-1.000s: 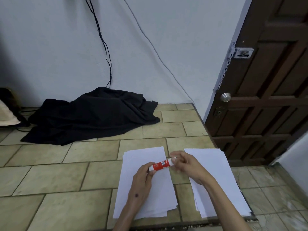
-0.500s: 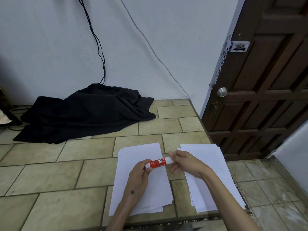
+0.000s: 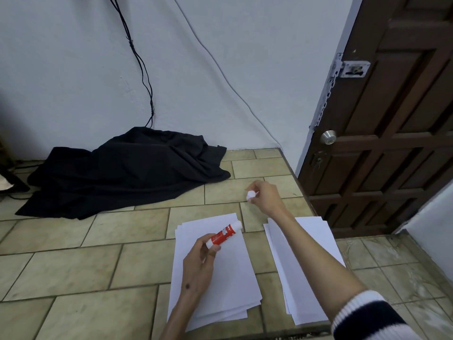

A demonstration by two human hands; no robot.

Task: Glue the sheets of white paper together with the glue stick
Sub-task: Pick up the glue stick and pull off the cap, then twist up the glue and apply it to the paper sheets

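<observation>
Tiled surface, dark cloth, wall cables and a wooden door

A rumpled black cloth [image 3: 127, 170] lies on the beige tiled surface [image 3: 61, 271] against the pale wall [image 3: 73, 69]. A black cable [image 3: 141, 62] runs down the wall to the cloth; a thin pale cable [image 3: 220, 69] slants toward the corner. At right stands a dark brown panelled door [image 3: 397, 119] with a silver knob [image 3: 328, 137], a metal latch [image 3: 353, 69] and a chain [image 3: 324, 99].

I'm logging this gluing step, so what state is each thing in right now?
glue stick: uncapped, held tilted above the left paper stack
cap: off, pinched in the right hand
left hand: gripping the glue stick's lower end
right hand: closed on the cap, raised over the tiles
left paper stack: flat, slightly fanned
right paper stack: flat, under the right forearm
black cloth: crumpled against the wall
door: shut
</observation>
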